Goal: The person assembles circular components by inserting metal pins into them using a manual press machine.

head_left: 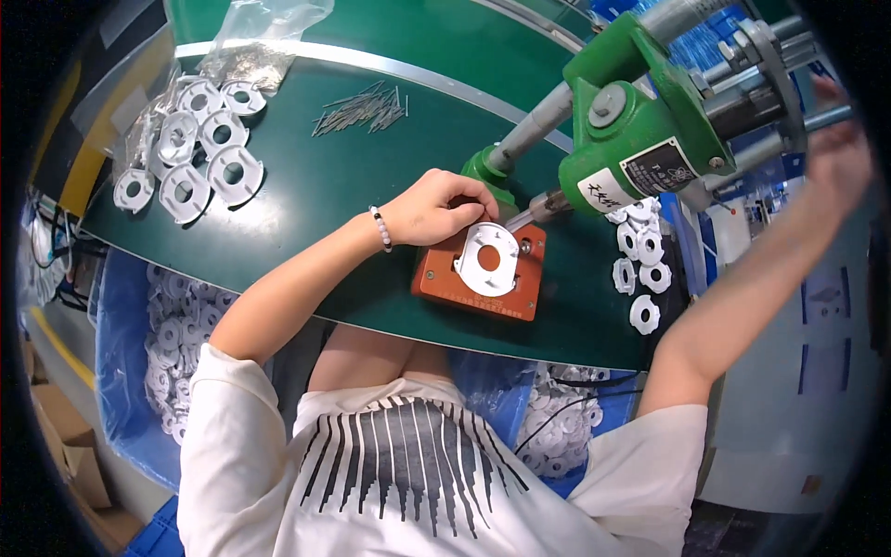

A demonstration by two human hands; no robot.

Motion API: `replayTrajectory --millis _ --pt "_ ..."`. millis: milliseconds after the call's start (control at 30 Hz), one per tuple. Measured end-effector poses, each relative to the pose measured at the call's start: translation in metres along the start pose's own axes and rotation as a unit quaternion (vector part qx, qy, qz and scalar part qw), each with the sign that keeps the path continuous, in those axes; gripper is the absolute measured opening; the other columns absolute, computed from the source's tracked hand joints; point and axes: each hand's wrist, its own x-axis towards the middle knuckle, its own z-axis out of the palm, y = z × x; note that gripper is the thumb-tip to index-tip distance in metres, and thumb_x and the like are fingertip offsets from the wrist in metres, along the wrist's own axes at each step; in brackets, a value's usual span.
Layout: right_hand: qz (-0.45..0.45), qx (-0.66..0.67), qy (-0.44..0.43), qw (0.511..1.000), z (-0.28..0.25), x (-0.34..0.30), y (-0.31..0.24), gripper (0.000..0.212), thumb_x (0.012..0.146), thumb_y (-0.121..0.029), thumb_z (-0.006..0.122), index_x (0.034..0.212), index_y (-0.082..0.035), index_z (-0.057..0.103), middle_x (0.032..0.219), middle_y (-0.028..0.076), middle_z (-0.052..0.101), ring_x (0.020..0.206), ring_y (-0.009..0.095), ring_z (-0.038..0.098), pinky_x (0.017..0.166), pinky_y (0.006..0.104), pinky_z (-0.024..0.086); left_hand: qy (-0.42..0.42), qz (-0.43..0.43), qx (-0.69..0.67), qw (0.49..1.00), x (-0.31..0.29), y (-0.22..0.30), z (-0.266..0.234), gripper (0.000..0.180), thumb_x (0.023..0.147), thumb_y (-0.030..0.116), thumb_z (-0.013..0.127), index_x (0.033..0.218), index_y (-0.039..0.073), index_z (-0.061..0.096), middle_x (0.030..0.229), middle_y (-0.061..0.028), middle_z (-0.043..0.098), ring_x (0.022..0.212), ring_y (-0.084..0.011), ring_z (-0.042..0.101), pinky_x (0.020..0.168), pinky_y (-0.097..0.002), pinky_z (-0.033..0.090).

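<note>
A white plastic ring-shaped part [502, 276] with a round central hole lies on the orange fixture block [441, 286]. My left hand [444, 208] is at the part's far edge, thumb and forefinger pinched together; whatever sits between the fingertips is too small to make out. Right beside them, the narrow tip of the green press [594, 172] points down at the fixture. Far to the right, my right hand [838, 148] is raised beside the press's metal bars. Motion blurs it, and its fingers and grip are unclear.
Thin metal pins [364, 110] lie loose on the green table [306, 200]. Several white parts [186, 190] sit at the left near a clear bag [255, 51]; smaller white rings [645, 314] lie at the right. Blue-lined bins [125, 371] of white parts stand below the table edge.
</note>
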Motion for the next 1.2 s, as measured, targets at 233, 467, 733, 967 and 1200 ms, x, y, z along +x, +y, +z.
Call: replayTrajectory --millis 233,467,733,967,1200 --pt "0.312 0.219 0.019 0.924 0.035 -0.080 0.133 0.030 0.087 -0.027 0.049 0.107 -0.004 0.048 0.097 0.011 0.055 0.085 0.017 0.055 0.069 0.0313 0.047 0.024 0.010 0.018 1.000 -0.004 -0.008 -0.002 0.019 0.078 0.009 0.047 0.084 0.001 0.064 0.069 -0.0103 0.062 0.062 -0.0157 0.058 0.061 -0.0279 0.047" --pt "0.321 0.282 -0.134 0.894 -0.015 -0.105 0.216 0.040 0.089 -0.025 0.048 0.121 -0.002 0.044 0.115 0.012 0.053 0.105 0.021 0.051 0.084 0.0378 0.046 -0.009 -0.007 0.030 0.999 0.000 -0.002 0.000 0.017 0.082 0.005 0.047 0.087 -0.003 0.061 0.077 -0.0078 0.063 0.070 -0.0096 0.057 0.065 -0.0243 0.047" --pt "0.408 0.194 0.036 0.892 0.043 -0.183 0.183 0.024 0.087 -0.017 0.051 0.105 -0.002 0.053 0.099 0.009 0.059 0.092 0.020 0.056 0.072 0.0348 0.048 -0.008 -0.018 0.002 1.000 0.000 -0.004 -0.002 0.015 0.082 0.004 0.048 0.086 -0.002 0.061 0.079 -0.0077 0.063 0.071 -0.0090 0.057 0.067 -0.0239 0.047" --pt "0.379 0.056 0.009 0.924 0.062 -0.290 0.162 0.014 0.086 -0.011 0.050 0.088 -0.001 0.059 0.075 0.005 0.062 0.058 0.013 0.055 0.051 0.0246 0.042 0.004 0.189 0.237 0.953 -0.006 0.016 -0.009 0.016 0.077 0.016 0.058 0.084 0.003 0.063 0.094 -0.0108 0.060 0.095 -0.0283 0.053 0.085 -0.0377 0.041" --pt "0.312 -0.091 -0.035 0.945 0.052 -0.326 0.204 0.010 0.081 -0.003 0.052 0.085 0.003 0.058 0.077 0.007 0.062 0.067 0.011 0.056 0.060 0.0248 0.044 0.035 0.208 0.185 0.960 -0.003 0.014 0.003 0.020 0.067 0.019 0.065 0.080 0.004 0.065 0.091 -0.0101 0.063 0.100 -0.0328 0.051 0.090 -0.0400 0.040"
